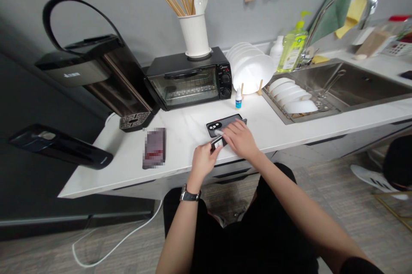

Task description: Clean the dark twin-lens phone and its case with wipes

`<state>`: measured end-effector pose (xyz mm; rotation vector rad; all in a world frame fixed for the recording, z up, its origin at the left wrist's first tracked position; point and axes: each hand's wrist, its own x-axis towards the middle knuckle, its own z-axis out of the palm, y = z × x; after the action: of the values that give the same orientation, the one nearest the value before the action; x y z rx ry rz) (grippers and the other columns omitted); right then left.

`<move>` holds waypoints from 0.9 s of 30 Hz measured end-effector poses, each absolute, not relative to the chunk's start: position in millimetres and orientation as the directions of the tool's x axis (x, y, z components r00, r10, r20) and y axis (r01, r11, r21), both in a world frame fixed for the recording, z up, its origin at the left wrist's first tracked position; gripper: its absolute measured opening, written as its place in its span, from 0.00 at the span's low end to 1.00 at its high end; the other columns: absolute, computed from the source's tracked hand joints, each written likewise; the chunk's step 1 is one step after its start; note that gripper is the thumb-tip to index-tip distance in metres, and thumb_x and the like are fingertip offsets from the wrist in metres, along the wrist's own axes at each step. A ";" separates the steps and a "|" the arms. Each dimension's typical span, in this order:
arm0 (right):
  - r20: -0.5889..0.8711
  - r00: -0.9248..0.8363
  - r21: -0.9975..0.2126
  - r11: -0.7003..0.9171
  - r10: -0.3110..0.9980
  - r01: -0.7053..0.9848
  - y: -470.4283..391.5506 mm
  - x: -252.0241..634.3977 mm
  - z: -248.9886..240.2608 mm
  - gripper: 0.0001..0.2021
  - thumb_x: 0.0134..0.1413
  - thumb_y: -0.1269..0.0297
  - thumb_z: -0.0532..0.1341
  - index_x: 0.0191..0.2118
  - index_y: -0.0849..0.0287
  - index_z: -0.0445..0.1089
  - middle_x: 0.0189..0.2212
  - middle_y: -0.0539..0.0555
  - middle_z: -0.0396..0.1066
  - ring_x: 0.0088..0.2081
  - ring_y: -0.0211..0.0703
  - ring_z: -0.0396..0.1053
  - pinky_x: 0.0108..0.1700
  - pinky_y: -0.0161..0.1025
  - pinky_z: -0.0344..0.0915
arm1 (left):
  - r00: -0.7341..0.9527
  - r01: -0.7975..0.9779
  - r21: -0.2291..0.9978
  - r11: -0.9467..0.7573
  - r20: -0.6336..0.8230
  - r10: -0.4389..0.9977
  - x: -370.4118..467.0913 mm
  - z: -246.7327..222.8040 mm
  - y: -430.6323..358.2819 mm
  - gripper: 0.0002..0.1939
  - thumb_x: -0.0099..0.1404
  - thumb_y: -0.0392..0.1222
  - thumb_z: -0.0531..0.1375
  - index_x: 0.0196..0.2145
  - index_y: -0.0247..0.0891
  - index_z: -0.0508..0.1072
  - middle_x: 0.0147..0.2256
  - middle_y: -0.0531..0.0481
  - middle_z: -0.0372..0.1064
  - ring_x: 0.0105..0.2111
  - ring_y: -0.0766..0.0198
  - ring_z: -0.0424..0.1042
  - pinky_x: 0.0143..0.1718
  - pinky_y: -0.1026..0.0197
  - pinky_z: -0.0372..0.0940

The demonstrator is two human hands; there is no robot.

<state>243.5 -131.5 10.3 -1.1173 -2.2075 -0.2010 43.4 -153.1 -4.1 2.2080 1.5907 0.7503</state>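
Note:
Near the counter's front edge, my left hand (203, 160) is closed on a small dark object with a white label (219, 143). My right hand (240, 137) reaches over to the same object, its fingertips at the upper right end; what they pinch, if anything, is too small to tell. Just behind both hands a dark phone (227, 124) lies with its camera lenses up, partly covered by my right hand. A small white and blue bottle (238, 99) stands upright behind the phone. Left of my hands, a blurred-out dark rectangular item (154, 148) lies flat.
A black toaster oven (189, 83) carries a white utensil holder (195, 34). White plates (251, 68) stand in a rack beside the sink (360, 83). At left are a black dispenser (106, 68) and a dark cylindrical device (64, 147) overlapping the counter (180, 154).

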 end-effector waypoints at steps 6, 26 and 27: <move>0.597 0.005 -0.460 0.337 0.802 0.821 -117.8 273.5 0.8 0.20 0.76 0.60 0.43 0.39 0.57 0.70 0.33 0.57 0.71 0.39 0.51 0.68 0.46 0.48 0.66 | 0.221 0.768 0.553 -0.321 0.241 0.945 44.6 -2.7 -153.1 0.16 0.72 0.50 0.59 0.35 0.36 0.78 0.26 0.51 0.73 0.26 0.65 0.68 0.30 0.64 0.54; 0.647 -0.099 -0.314 0.383 0.756 0.869 -129.6 255.8 6.0 0.17 0.74 0.63 0.48 0.48 0.58 0.74 0.44 0.59 0.76 0.53 0.54 0.69 0.69 0.61 0.52 | 0.222 0.771 0.550 -0.321 0.241 0.945 44.4 -5.0 -152.6 0.17 0.71 0.51 0.59 0.32 0.36 0.77 0.24 0.52 0.71 0.24 0.66 0.65 0.28 0.63 0.52; 0.647 -0.038 -0.339 0.332 0.762 0.880 -126.3 262.7 6.7 0.17 0.74 0.64 0.47 0.45 0.58 0.74 0.42 0.59 0.76 0.51 0.54 0.70 0.68 0.61 0.53 | 0.218 0.774 0.546 -0.321 0.246 0.944 44.9 -4.1 -152.7 0.18 0.71 0.52 0.59 0.32 0.36 0.77 0.24 0.52 0.70 0.24 0.66 0.64 0.28 0.63 0.52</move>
<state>262.7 -126.3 6.7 -1.4556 -1.8199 -0.1930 44.9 -152.7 -4.1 2.1910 1.6084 0.7870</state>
